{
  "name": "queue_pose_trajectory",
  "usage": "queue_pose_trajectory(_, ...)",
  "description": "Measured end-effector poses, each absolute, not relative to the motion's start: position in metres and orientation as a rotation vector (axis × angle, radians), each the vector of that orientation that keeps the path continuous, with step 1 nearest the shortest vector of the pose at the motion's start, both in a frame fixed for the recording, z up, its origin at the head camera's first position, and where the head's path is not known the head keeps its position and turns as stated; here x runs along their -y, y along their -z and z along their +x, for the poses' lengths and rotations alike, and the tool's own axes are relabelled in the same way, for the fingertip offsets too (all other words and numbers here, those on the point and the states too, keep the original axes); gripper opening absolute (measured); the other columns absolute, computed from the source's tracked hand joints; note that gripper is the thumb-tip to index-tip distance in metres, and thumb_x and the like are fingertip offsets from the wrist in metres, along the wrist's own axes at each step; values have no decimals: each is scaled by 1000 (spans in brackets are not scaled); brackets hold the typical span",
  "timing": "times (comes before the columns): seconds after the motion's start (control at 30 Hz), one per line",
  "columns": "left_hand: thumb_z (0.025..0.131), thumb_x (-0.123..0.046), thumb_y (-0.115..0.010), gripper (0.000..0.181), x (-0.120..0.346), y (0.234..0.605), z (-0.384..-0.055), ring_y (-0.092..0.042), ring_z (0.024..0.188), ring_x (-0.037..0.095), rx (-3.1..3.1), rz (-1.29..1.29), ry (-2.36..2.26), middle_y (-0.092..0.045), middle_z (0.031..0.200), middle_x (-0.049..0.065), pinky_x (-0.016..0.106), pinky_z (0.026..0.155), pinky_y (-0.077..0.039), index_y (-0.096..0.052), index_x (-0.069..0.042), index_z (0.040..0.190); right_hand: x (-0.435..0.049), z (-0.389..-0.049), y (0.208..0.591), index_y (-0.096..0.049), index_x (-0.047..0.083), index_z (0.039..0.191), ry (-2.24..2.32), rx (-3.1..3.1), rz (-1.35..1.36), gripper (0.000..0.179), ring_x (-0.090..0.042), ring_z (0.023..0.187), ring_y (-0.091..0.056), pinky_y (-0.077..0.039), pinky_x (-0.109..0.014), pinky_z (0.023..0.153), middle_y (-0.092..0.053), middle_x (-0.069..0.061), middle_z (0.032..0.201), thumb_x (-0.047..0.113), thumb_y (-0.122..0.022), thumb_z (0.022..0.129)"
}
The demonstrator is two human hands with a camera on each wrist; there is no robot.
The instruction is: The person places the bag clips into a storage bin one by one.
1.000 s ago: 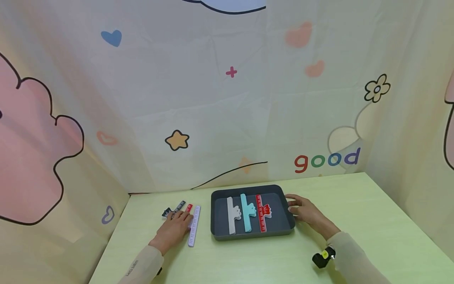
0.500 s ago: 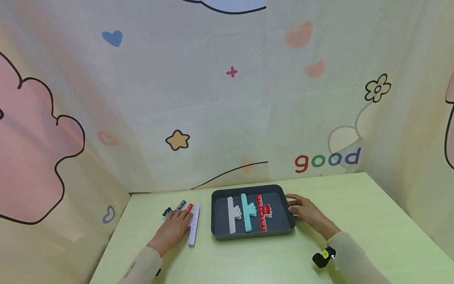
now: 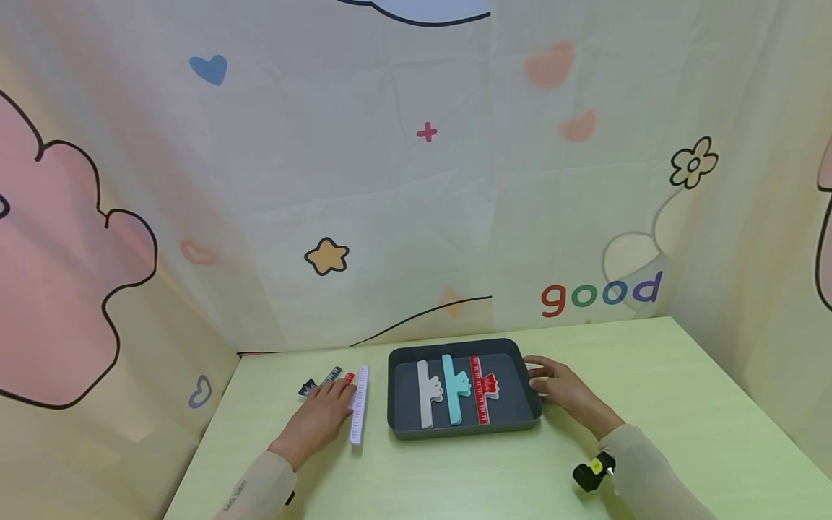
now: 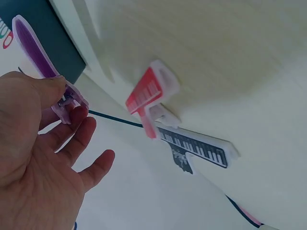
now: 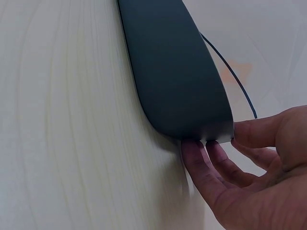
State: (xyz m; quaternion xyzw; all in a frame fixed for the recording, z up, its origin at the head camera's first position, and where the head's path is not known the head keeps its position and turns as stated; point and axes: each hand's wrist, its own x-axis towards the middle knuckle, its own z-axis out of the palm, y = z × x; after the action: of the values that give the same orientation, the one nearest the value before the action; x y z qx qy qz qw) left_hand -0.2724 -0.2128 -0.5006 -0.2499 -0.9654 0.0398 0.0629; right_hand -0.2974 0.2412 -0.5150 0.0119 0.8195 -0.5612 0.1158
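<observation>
My left hand (image 3: 320, 413) pinches a long purple clip (image 4: 36, 50) between thumb and fingers, its other fingers spread apart. In the head view the purple clip's pale lilac bar (image 3: 360, 404), lined with marks, stands out to the right of the hand. A red clip (image 4: 149, 91) and a black clip (image 4: 199, 149) lie on the table beside that hand, partly hidden by it in the head view. My right hand (image 3: 568, 393) touches the right end of a dark grey tray (image 3: 464, 433), with fingertips against its outer wall and one at the rim.
Inside the tray lie a white clip (image 3: 425, 397), a light blue clip (image 3: 453, 390) and a red clip (image 3: 479, 390), side by side. A patterned curtain (image 3: 390, 180) rises behind the pale green table (image 3: 455, 484).
The purple clip has shifted slightly away from me and to the right with my left hand's pinch. My right hand and the tray have hardly moved.
</observation>
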Motion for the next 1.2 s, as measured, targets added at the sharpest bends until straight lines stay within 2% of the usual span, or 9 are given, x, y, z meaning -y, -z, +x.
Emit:
queue_pose_trajectory(0.17,100,-25,-55,42,207,493,-269,-49,132,33,2871,-793,-122,-52,141,13,53,109,-44,-49,-5,137,-241,-297,515,-35,5,150,1646,-2397,43,58,-38,118,-55,-55,-49,97,-44,-29,140,-2,-48,95)
queue_pose_trajectory(0.4,101,-27,-55,42,198,487,-267,-52,127,28,2814,-804,-142,-54,135,8,48,109,-46,-49,-8,137,-241,-298,516,-35,6,150,1640,-2396,49,58,-39,120,-54,-54,-50,98,-44,-29,141,-2,-48,94)
queue_pose_trajectory(0.77,99,-26,-58,38,178,473,-267,-54,118,23,2678,-866,-142,-55,128,5,42,103,-51,-50,-11,133,-242,-298,516,-35,5,150,1648,-2397,46,59,-35,116,-55,-56,-48,97,-45,-29,139,-5,-46,93)
queue_pose_trajectory(1.2,99,-27,-58,43,147,455,-271,-52,123,24,2701,-837,-145,-55,132,6,40,107,-47,-49,-10,137,-240,-297,515,-35,5,150,1649,-2395,41,58,-37,118,-54,-55,-49,97,-45,-29,139,-4,-46,94)
